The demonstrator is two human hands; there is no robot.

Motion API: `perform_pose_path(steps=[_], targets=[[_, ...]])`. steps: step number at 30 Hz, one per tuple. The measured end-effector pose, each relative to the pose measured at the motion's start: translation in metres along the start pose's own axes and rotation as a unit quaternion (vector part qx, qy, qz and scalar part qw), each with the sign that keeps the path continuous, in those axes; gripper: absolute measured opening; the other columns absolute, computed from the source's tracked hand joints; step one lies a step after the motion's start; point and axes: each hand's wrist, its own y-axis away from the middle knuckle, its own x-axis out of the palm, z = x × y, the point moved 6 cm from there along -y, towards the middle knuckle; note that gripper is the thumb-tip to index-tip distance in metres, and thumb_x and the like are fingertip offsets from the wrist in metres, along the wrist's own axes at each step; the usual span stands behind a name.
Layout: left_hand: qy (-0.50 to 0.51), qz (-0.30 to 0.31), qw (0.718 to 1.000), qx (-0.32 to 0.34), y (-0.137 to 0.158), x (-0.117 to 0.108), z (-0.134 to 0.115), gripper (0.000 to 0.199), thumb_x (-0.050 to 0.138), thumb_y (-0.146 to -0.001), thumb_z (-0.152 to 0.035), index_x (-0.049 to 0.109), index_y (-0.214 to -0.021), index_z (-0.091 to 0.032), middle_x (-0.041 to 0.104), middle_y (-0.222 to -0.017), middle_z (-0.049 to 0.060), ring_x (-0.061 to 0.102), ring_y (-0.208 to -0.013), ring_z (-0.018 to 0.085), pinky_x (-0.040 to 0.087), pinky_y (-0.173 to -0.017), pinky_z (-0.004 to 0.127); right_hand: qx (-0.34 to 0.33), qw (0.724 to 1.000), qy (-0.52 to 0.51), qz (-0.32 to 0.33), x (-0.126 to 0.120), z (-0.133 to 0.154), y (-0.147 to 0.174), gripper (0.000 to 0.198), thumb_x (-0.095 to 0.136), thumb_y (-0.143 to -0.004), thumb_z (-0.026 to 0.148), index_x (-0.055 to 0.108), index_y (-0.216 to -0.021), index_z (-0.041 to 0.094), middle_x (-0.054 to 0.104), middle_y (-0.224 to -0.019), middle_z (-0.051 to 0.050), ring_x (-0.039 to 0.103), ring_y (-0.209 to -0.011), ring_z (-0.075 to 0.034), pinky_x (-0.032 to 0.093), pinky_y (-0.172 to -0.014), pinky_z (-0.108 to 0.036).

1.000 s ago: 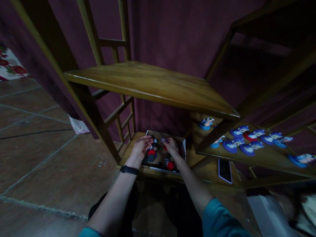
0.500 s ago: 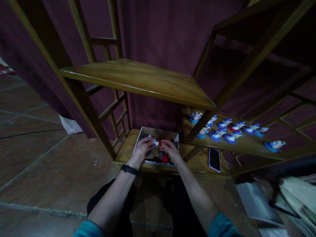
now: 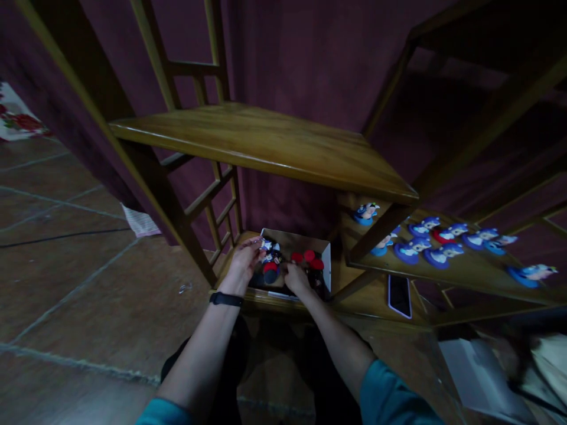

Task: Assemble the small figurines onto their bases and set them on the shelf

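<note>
Left hand: While the arm with the black wristband (image 3: 226, 299) reaches into the open cardboard box (image 3: 328, 267), I see the left hand (image 3: 243, 261) at the box's left side, its grip drawn closed, fingertips pinching a white-and-purple figurine (image 3: 266, 243).
Right hand: I have the right hand (image 3: 296, 278) low over the middle of the box, fingers bent; I cannot tell how far this grip is open or what it holds.
Between the hands: I make out a dark figurine with a round base (image 3: 271, 268) lying in the box.
Box, right half: I see at least 3 red round pieces (image 3: 309, 256) there.
Lower shelf: My view has the box resting on this wooden shelf (image 3: 370, 300), a phone (image 3: 399, 296) well apart to the right.
Side shelf: I see blue- and purple-based figurines (image 3: 443, 255) grouped there, 1 base red.
</note>
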Motion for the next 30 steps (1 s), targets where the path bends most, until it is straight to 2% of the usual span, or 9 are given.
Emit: perform_pose_path(steps=[5,13,17,22,26,30], targets=[[0.014,0.007,1.000,-0.012,-0.003,-0.004,-0.004,0.015,0.062,-0.069,-0.006,0.063,-0.082,-0.012,0.066,-0.071,0.005,0.059,-0.053,0.008,0.049,-0.051,0.018,-0.011,1.000,-0.016,0.005,0.014,0.006,-0.005,0.034,0.064,-0.070,0.024,0.063,-0.104,0.024,0.065,-0.103,-0.007,0.058,-0.101,-0.023,0.042,-0.087,-0.031],[0.016,0.008,1.000,-0.020,-0.002,-0.006,-0.004,0.015,0.062,-0.068,-0.006,0.063,-0.082,-0.012,0.065,-0.069,0.004,0.060,-0.055,0.009,0.049,-0.050,0.017,-0.005,0.998,-0.057,0.030,0.027,0.001,-0.015,0.030,0.056,-0.072,0.015,0.062,-0.100,0.023,0.064,-0.102,-0.005,0.059,-0.098,-0.019,0.042,-0.087,-0.030],[0.015,0.011,1.000,-0.025,-0.001,-0.007,-0.005,0.014,0.061,-0.069,-0.006,0.063,-0.081,-0.013,0.065,-0.069,0.004,0.060,-0.055,0.009,0.049,-0.051,0.017,0.030,0.993,-0.106,0.029,0.028,-0.005,-0.016,0.028,0.062,-0.065,0.016,0.059,-0.092,0.023,0.064,-0.092,-0.001,0.059,-0.087,-0.016,0.045,-0.079,-0.029],[0.015,0.009,0.999,-0.028,-0.004,-0.006,-0.003,0.014,0.061,-0.068,-0.006,0.063,-0.081,-0.013,0.065,-0.069,0.003,0.060,-0.055,0.009,0.049,-0.053,0.018,0.033,0.988,-0.152,0.024,0.023,-0.006,-0.011,0.032,0.065,-0.059,0.011,0.058,-0.089,0.021,0.062,-0.081,0.002,0.058,-0.075,-0.013,0.046,-0.072,-0.027],[0.008,0.013,0.999,-0.032,-0.004,-0.003,0.002,0.015,0.061,-0.069,-0.006,0.063,-0.082,-0.013,0.065,-0.067,0.004,0.060,-0.054,0.009,0.049,-0.051,0.018,0.020,0.984,-0.165,0.062,0.019,-0.002,-0.001,0.035,0.067,-0.059,0.012,0.061,-0.093,0.020,0.063,-0.077,0.002,0.059,-0.072,-0.013,0.046,-0.068,-0.026],[-0.014,0.017,0.999,-0.030,0.000,0.001,0.007,0.016,0.061,-0.069,-0.006,0.063,-0.083,-0.012,0.065,-0.066,0.004,0.059,-0.052,0.009,0.048,-0.050,0.018,0.013,0.983,-0.161,0.086,0.018,-0.004,0.005,0.029,0.068,-0.059,0.013,0.065,-0.087,0.020,0.064,-0.078,0.003,0.060,-0.073,-0.013,0.046,-0.068,-0.026]])
